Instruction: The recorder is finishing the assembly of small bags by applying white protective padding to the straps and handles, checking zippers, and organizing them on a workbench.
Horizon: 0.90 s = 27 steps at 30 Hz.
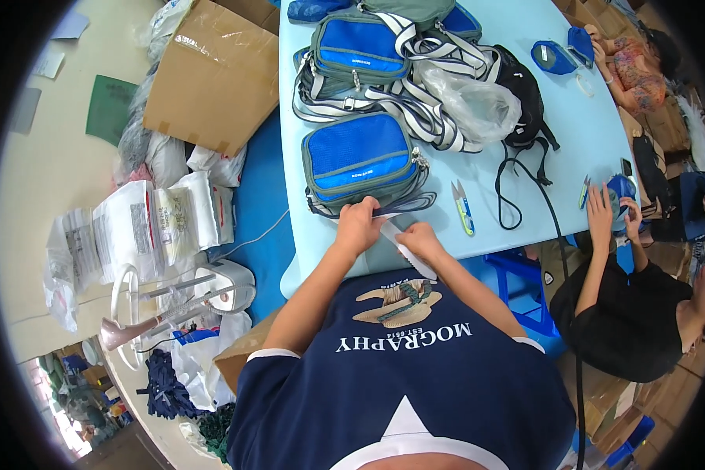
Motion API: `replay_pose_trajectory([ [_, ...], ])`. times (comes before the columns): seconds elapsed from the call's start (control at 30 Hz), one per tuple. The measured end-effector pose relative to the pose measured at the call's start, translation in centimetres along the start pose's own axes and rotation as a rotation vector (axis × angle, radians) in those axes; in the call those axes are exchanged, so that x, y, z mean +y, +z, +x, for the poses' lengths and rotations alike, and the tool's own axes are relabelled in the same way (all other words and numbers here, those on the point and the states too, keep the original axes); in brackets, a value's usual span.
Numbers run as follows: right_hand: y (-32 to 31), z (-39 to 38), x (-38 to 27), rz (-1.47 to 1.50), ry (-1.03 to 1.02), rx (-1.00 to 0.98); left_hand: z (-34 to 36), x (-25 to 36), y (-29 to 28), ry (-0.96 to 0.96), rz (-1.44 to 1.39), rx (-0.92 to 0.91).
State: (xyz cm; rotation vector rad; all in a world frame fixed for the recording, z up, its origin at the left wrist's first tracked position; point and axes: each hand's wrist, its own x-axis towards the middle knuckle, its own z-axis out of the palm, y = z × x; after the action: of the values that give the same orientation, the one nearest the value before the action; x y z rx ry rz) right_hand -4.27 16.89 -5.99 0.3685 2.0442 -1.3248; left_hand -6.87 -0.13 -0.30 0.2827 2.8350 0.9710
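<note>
At the near edge of the pale blue table, a blue and grey shoulder bag (358, 153) lies right in front of me. A white and dark striped strap (406, 205) lies along its near side. My left hand (359, 227) is closed at the bag's near edge, its fingers pinching a pale webbing strap (406, 251). Just to its right, my right hand (421, 241) is closed on the same strap, whose loose end hangs toward my shirt. The fingertips partly hide how the strap is gripped.
Yellow-handled thread snips (464, 210) lie right of my hands. More blue bags (360, 48), a clear plastic bag (470, 106) and a black drawstring bag (522, 90) are farther back. A black cable (560, 227) crosses the table's edge. A co-worker in black (634, 313) handles a blue piece at right.
</note>
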Motion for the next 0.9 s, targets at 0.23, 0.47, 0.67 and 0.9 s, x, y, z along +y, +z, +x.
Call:
replay_pose_trajectory([
  [0.23, 1.8, 0.6, -3.3, 0.553, -0.125, -0.016, 2.2, -1.1, -2.9, -0.047, -0.527, -0.238],
  [0.47, 2.4, 0.9, -2.8, 0.687, -0.118, 0.044, 1.7, -0.4, -2.7, -0.088, -0.468, -0.225],
  [0.67, 2.6, 1.5, -1.9, 0.611, -0.167, -0.003, 1.2, -0.5, -0.9, -0.159, -0.326, 0.059],
  [0.9, 2.3, 1.4, -2.3, 0.55, -0.219, 0.043, 2.1, -0.6, -1.4, -0.223, -0.4, -0.077],
])
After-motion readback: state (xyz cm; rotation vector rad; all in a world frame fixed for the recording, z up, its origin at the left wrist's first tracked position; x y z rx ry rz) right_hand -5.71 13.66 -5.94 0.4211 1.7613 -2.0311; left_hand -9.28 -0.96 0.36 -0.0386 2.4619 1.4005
